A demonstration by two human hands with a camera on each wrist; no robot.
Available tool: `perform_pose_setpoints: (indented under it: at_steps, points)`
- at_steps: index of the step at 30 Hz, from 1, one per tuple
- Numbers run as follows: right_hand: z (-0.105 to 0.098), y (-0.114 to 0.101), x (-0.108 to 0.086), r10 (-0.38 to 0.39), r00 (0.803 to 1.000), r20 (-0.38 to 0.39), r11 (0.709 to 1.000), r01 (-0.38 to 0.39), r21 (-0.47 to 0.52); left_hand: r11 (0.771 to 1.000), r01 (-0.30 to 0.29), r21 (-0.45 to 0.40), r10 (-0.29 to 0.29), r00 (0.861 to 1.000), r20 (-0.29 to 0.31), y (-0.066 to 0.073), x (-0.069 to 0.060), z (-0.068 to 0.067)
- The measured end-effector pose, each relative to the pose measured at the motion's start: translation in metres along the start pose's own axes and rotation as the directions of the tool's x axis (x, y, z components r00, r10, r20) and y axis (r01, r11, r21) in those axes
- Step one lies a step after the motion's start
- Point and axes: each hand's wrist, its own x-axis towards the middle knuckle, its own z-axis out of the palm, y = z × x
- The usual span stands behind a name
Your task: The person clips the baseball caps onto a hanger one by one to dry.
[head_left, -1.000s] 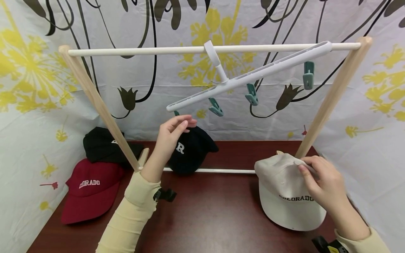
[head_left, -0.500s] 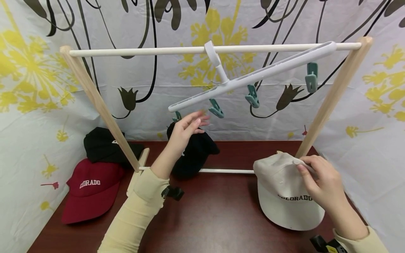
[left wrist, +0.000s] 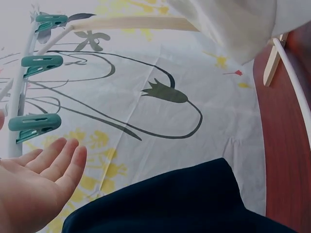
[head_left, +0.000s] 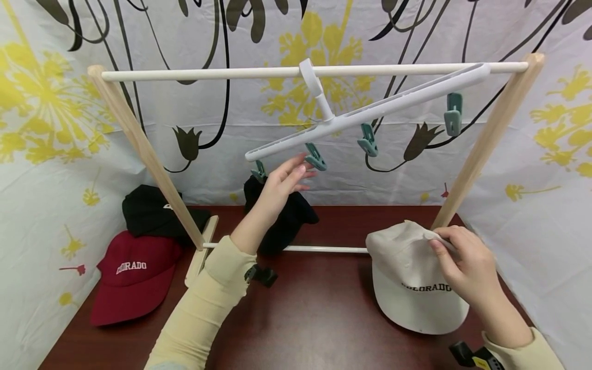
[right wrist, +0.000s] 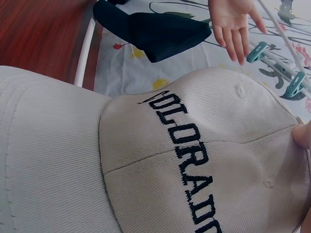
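My right hand (head_left: pixel 469 259) pinches the top of a beige baseball cap (head_left: pixel 409 288) lettered in black. In the right wrist view the thumb (right wrist: pixel 302 136) presses the cap's crown. My left hand (head_left: pixel 282 187) is raised with its fingers extended, just beside a green clip (head_left: pixel 316 157) on the white hanger (head_left: pixel 370 111). In the left wrist view its palm (left wrist: pixel 36 189) holds nothing; whether the fingers touch the clip I cannot tell. A dark navy cap (head_left: pixel 289 226) hangs at the hanger's left-end clip (head_left: pixel 259 171), partly hidden behind the left hand.
The hanger tilts on the white top rail (head_left: pixel 208 75) of a wooden rack, right end higher. More clips (head_left: pixel 367 140) hang to the right. A red cap (head_left: pixel 134 282) and a black cap (head_left: pixel 154 213) lie on the table (head_left: pixel 314 313) at the left. A low white bar (head_left: pixel 330 250) crosses behind.
My left hand has moved right, from the left-end clip to beside the second clip. The right hand and beige cap have shifted slightly left. The hanger has swayed a little.
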Motion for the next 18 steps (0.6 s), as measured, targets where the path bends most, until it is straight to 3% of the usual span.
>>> perform_pose_setpoints:
  at_steps: [10,18]
  points:
    - [0.003,-0.002,0.002,-0.014,1.000,-0.027,1.000,0.014,0.028,0.993,0.018,-0.115,-0.023,0.999,-0.036,0.003,0.004,0.007]
    - [0.009,-0.008,0.010,-0.022,0.996,-0.082,0.996,0.029,0.080,0.996,0.031,-0.079,-0.036,0.997,-0.063,0.006,0.006,0.009]
